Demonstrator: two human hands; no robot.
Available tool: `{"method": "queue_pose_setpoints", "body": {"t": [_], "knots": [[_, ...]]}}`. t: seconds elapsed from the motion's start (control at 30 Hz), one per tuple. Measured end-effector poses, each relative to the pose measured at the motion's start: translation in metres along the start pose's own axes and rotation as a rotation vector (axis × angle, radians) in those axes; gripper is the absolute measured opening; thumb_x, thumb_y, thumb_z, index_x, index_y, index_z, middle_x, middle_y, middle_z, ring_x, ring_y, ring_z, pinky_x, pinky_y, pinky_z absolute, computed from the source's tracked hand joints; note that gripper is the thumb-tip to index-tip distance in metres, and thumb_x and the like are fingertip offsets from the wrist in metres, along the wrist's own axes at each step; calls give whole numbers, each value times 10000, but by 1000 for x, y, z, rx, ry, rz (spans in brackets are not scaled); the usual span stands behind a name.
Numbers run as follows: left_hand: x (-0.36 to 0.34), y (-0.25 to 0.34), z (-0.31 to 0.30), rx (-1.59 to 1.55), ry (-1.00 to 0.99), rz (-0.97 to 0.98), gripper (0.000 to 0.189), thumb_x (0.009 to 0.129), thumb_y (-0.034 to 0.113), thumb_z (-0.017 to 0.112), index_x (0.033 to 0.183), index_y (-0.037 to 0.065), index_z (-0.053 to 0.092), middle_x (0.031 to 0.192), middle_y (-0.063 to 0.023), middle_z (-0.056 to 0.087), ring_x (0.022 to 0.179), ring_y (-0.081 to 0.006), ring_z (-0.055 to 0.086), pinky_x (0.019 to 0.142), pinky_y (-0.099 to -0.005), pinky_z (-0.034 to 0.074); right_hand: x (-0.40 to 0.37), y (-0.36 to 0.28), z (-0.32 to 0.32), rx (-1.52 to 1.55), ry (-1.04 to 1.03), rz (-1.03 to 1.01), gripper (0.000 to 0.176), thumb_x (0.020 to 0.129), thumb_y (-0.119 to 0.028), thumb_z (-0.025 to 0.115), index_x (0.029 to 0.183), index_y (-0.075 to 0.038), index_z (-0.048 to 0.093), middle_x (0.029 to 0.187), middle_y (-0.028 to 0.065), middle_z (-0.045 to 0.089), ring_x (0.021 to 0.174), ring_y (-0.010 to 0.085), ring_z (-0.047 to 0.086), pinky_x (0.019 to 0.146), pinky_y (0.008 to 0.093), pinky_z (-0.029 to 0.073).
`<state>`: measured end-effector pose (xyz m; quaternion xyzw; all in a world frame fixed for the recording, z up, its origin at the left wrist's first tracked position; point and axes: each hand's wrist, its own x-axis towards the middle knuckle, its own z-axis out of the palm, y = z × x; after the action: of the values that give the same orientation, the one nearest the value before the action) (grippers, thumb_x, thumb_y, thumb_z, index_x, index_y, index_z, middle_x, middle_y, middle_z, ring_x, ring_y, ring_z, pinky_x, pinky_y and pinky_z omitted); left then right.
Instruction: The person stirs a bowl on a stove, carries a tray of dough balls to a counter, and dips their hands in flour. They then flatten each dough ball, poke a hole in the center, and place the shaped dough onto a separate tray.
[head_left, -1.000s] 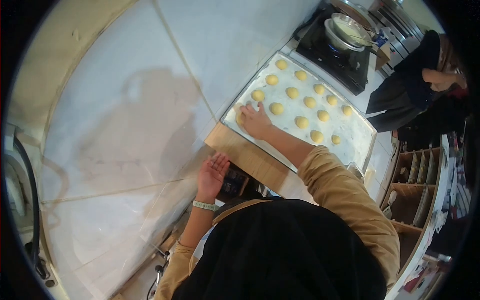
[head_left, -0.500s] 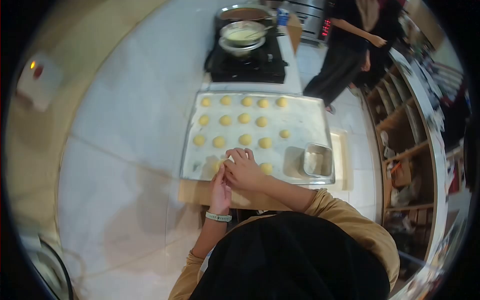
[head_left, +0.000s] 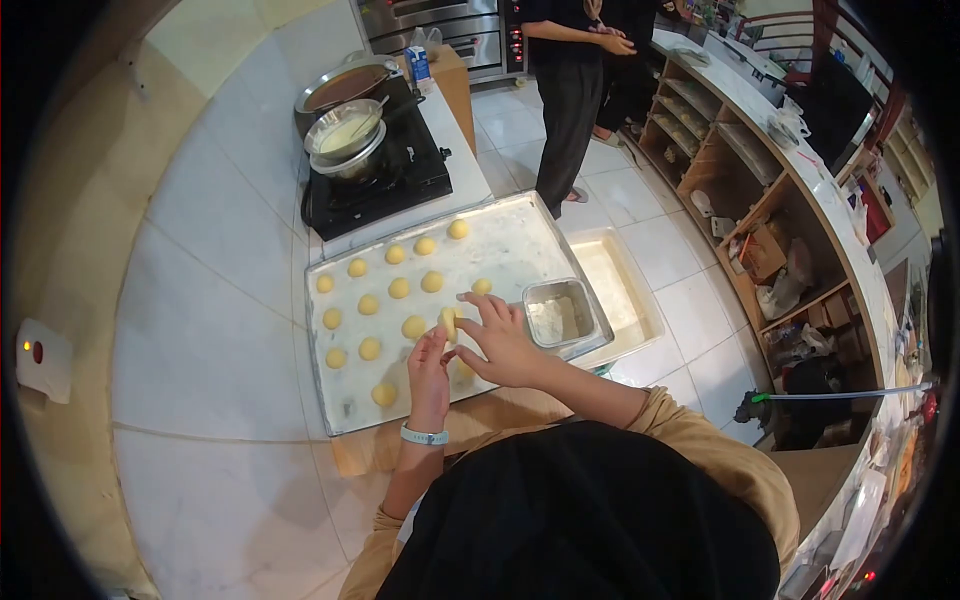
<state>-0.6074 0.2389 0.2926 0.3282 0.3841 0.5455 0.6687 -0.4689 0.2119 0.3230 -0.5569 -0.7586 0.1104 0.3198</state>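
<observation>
Between the fingertips of both hands is a piece of yellow dough [head_left: 448, 322], held just over the tray. My left hand [head_left: 430, 380], with a pale watch band at its wrist, pinches it from the left. My right hand [head_left: 498, 345] touches its right side with bent fingers. Below them lies a large metal tray [head_left: 505, 235] with several rows of round yellow dough balls [head_left: 384, 394]. A square metal tin [head_left: 558, 312] with pale flour-like contents stands on the tray's right part.
Behind the tray, a black stove [head_left: 385, 190] carries a bowl of pale cream [head_left: 345, 132] and a wide brown-filled pan [head_left: 345, 88]. A blue-white carton [head_left: 418, 64] stands nearby. A person [head_left: 567, 90] stands beyond. Wooden shelves [head_left: 745, 205] run along the right.
The head view has turned, so the tray appears tilted and further left. The hands have risen from the tray's front with a dough piece now visible between them.
</observation>
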Motion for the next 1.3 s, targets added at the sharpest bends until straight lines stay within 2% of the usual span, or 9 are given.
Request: {"method": "queue_pose_setpoints", "body": {"t": [0.13, 0.23, 0.37, 0.5, 0.57, 0.83, 0.9, 1.1, 1.3], "knots": [[14, 7, -12, 104, -51, -87, 244, 866, 253, 555, 977, 36, 565, 915, -27, 586, 847, -95, 533, 759, -253, 405, 10, 4, 3, 117, -23, -156, 312, 770, -234, 583, 1025, -64, 525, 1243, 175, 368, 1180, 365, 289, 939, 470, 259], [16, 17, -18, 66, -139, -28, 251, 871, 218, 548, 995, -1, 556, 937, -44, 591, 879, -106, 543, 767, -250, 428, 29, 12, 15, 895, -65, 150, 370, 769, -131, 644, 1079, -62, 454, 1062, 156, 534, 969, 226, 542, 809, 326, 443], [15, 25, -20, 189, -127, -52, 229, 836, 107, 587, 1017, -26, 544, 957, -68, 593, 891, -126, 562, 765, -240, 459, 47, 10, 9, 907, -133, 105, 331, 778, -53, 618, 1074, -37, 471, 845, 105, 623, 765, 161, 613, 717, 262, 489], [9, 30, -9, 172, -84, 138, 259, 783, 11, 622, 1023, -36, 537, 958, -79, 590, 887, -134, 568, 791, -239, 456, 48, 10, 11, 695, -112, -15, 262, 774, -33, 608, 1023, -21, 529, 871, 93, 625, 787, 145, 610, 724, 252, 488], [10, 28, -13, 158, 9, 176, 291, 755, -45, 626, 1031, -40, 533, 968, -87, 590, 909, -139, 566, 806, -242, 458, 47, 4, 1, 849, -211, 135, 212, 785, -10, 587, 996, 1, 565, 895, 67, 617, 854, 126, 596, 767, 252, 481], [13, 33, -23, 4, -49, -1, 287, 761, -34, 625, 1037, -31, 548, 957, -86, 601, 869, -140, 581, 786, -238, 462, 45, 3, 7, 832, -66, 20, 228, 785, -30, 593, 1008, 14, 585, 892, 85, 619, 807, 135, 596, 713, 240, 483], [17, 33, -24, -18, -7, 14, 275, 755, -17, 643, 1019, -26, 567, 920, -69, 612, 831, -121, 584, 769, -227, 460, 47, 8, -1, 1021, -181, 276, 227, 795, -30, 587, 1018, 10, 591, 897, 75, 613, 801, 130, 586, 718, 230, 479], [20, 35, -27, 37, -166, -136, 262, 789, 15, 616, 1036, -36, 547, 948, -89, 605, 884, -162, 584, 769, -257, 475, 38, 6, 4, 895, -108, 113, 257, 793, -41, 607, 1045, 8, 591, 925, 63, 620, 791, 108, 590, 709, 212, 474], [20, 37, -19, -79, -158, -167, 248, 776, 49, 646, 1002, -30, 583, 925, -72, 613, 826, -142, 593, 748, -259, 479, 42, 8, -4, 974, -131, 264, 256, 797, -58, 609, 1049, -9, 600, 934, 65, 603, 814, 118, 584, 721, 231, 476]]}}
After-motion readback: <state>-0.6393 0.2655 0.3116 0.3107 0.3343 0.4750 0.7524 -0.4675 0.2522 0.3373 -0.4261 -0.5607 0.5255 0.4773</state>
